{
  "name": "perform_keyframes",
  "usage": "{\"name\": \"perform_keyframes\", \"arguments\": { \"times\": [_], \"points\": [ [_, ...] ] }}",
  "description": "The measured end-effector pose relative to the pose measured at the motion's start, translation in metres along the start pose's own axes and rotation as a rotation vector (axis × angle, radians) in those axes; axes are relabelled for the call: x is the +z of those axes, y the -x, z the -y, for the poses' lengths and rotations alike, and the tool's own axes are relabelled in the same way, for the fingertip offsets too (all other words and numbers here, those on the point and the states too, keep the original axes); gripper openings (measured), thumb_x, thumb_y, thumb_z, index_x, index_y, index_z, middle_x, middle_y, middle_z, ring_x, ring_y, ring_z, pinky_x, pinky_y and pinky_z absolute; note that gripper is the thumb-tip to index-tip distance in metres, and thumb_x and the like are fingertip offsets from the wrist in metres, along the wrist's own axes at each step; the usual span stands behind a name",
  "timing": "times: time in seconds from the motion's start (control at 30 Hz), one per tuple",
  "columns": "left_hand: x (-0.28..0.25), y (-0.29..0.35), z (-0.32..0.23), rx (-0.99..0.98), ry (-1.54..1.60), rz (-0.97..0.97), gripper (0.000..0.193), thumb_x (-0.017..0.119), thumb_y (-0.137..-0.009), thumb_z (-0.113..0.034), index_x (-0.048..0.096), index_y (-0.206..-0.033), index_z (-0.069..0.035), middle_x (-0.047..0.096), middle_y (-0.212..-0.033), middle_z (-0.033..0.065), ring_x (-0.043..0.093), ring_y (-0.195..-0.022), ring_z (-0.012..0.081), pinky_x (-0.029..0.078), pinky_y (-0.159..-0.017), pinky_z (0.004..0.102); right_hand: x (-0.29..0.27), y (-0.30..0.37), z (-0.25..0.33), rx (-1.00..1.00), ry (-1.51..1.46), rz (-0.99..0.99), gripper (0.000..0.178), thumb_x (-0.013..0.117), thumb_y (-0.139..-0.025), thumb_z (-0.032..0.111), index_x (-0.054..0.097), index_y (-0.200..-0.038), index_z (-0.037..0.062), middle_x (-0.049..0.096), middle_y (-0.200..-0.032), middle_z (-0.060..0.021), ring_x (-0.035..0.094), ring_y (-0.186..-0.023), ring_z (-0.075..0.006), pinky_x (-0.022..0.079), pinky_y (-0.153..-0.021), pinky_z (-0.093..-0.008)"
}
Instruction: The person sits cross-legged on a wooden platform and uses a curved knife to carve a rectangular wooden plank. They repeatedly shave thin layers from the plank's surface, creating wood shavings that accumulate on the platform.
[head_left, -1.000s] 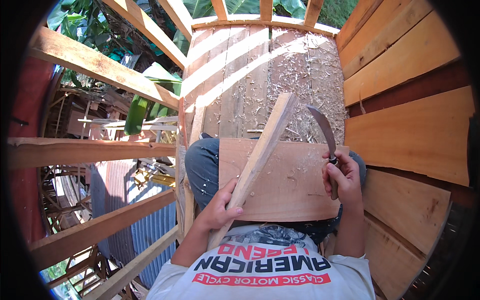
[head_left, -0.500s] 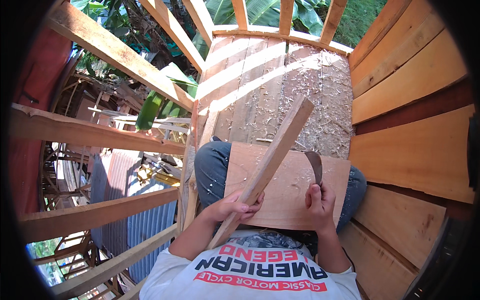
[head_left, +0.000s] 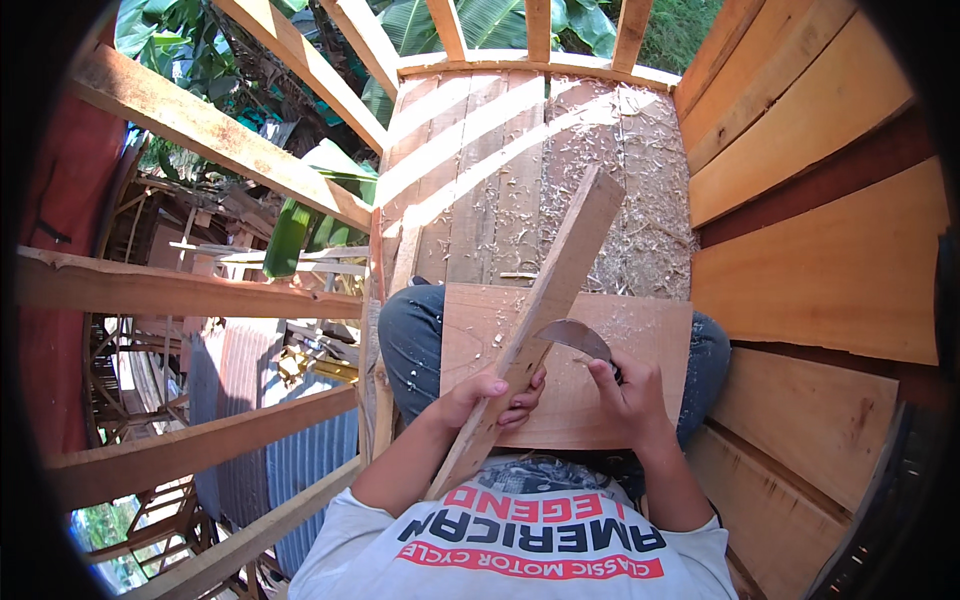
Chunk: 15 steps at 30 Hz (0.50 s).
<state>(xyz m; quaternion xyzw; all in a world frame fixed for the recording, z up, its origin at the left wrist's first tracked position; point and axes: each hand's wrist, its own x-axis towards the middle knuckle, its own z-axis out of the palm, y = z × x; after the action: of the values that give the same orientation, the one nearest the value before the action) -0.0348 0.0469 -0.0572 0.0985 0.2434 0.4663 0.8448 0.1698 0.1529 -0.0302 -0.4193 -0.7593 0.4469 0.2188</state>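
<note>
Wooden bar (head_left: pixel 545 305): long, squared piece set aslant over the lap, upper end leaning away to the right, lower end against the shirt (head_left: pixel 520 545); small dark spots mark its lower half.
Left hand (head_left: pixel 465 400): closed about the lower part of the bar, thumb on the left side, fingers (head_left: pixel 525 400) passing beneath with their tips emerging at the right edge; the bar thus lies within the grasp, most of its length extending beyond the fingers.
Right hand (head_left: pixel 638 398): curled shut around the handle of the knife, thumb laid along the near side; the bar lies to the left of these fingers, apart from them.
Curved knife (head_left: pixel 578 337): blade directed leftward, its tip overlapping the right edge of the bar just above the left fingertips; whether it bites into the wood cannot be told.
Flat board (head_left: pixel 655 330): spread across both thighs, beneath the bar and both hands, with scattered chips on its surface.
Plank floor (head_left: pixel 460 240): beyond the knees, striped by sunlight, strewn with pale shavings (head_left: pixel 655 210), thickest toward the right.
Surroundings: timber rails (head_left: pixel 190 290) at left, plank wall (head_left: pixel 820 270) at right.
</note>
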Motion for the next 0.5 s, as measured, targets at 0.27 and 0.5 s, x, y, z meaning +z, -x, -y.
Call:
{"name": "perform_keyframes", "arguments": {
  "times": [0.27, 0.5],
  "points": [
    [0.006, 0.000, 0.002, 0.021, -0.185, -0.039, 0.057, 0.063, -0.072, -0.046, 0.043, -0.105, -0.004, 0.043, -0.073, -0.0008, 0.042, -0.055, 0.0074, 0.035, -0.053, 0.0201, 0.002, -0.028, 0.005, -0.226, 0.344, -0.079, 0.045, 0.064, -0.086, 0.046, 0.059, -0.065, 0.0062, 0.054, -0.052, -0.0129, 0.056, -0.046, -0.0313, 0.042, -0.043, -0.0387],
    [0.006, 0.003, 0.001, -0.013, -0.226, -0.019, 0.051, 0.059, -0.074, -0.042, 0.042, -0.104, -0.004, 0.042, -0.074, -0.0016, 0.042, -0.056, 0.0077, 0.036, -0.055, 0.0214, -0.003, -0.054, -0.010, -0.356, 0.546, -0.198, 0.055, 0.064, -0.077, 0.060, 0.053, -0.059, 0.0087, 0.051, -0.052, -0.0076, 0.055, -0.046, -0.0266, 0.041, -0.043, -0.0359]
  ]
}}
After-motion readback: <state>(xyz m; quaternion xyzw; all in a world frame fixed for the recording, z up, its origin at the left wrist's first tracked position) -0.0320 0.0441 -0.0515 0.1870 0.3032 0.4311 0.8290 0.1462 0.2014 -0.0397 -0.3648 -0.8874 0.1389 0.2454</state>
